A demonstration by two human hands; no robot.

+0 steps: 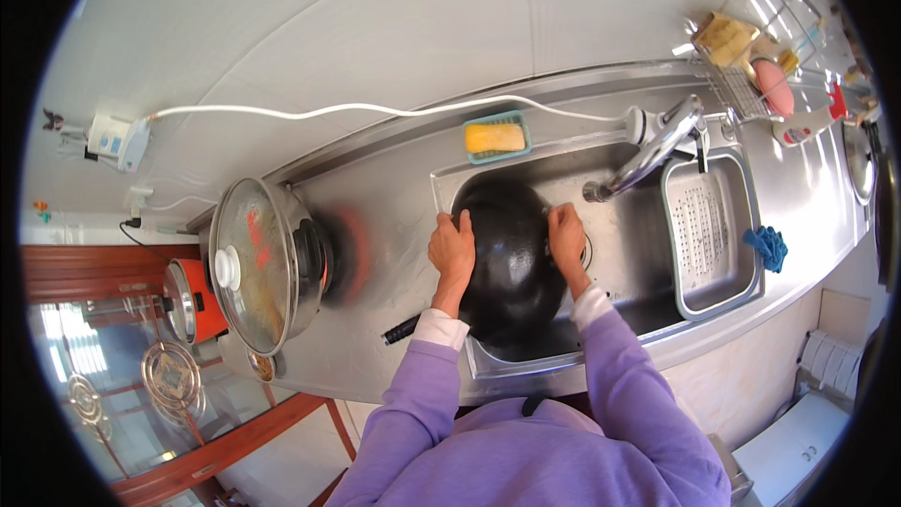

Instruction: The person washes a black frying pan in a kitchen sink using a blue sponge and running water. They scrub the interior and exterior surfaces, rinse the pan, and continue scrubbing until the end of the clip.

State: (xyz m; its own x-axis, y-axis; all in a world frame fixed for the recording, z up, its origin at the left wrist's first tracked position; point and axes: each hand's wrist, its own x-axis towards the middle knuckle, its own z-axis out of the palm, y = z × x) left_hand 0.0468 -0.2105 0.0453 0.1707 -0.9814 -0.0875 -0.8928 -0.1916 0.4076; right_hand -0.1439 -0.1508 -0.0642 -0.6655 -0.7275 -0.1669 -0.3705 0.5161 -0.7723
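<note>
A black wok (516, 260) rests in the left part of the stainless steel sink (640, 324), its dark round surface glossy with light. My left hand (452, 248) grips it at the left edge, thumb up. On the opposite side my right hand (567, 238) is closed at the right edge, its fingertips partly hidden. The wok's black handle (401, 330) sticks out past the sink's left rim, beside my left cuff. Over the basin, right of the wok, hangs the chrome faucet (644, 148); I cannot see any water running from it.
A grey-rimmed drain basket (755, 190) sits in the sink's right end, with a blue cloth (767, 248) at its edge. Behind the sink lies a yellow sponge (495, 137) in a teal dish (486, 159). A large lidded pot (304, 282) stands left. A wire rack (732, 88) is at the right back.
</note>
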